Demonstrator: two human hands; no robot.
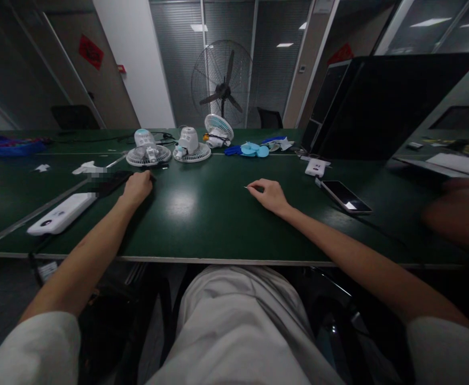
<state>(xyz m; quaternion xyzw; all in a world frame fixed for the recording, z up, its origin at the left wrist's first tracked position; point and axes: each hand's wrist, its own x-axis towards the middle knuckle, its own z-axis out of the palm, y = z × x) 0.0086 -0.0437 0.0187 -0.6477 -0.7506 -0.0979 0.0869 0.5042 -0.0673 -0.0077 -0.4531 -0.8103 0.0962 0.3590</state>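
Observation:
My right hand [272,197] rests over the green table [202,224], thumb and forefinger pinched together. A small, thin, pale piece [245,187] sticks out from the fingertips; its kind is too small to tell. My left hand [138,185] lies closed on the table beside a dark flat object [112,183], partly blurred out. Something dark shows at its knuckles, but I cannot make out what it holds. Beyond the hands stand small white fans, one at the left [148,152], one in the middle [192,147] and one tilted [218,131]. Light-blue fan blades [254,149] lie beside them.
A long white device [62,215] lies at the left. At the right are a smartphone [344,197], a small white box [315,167] and a large black panel [382,107]. Another person's blurred hand [461,211] is at the far right. A blue tray [12,146] sits far left.

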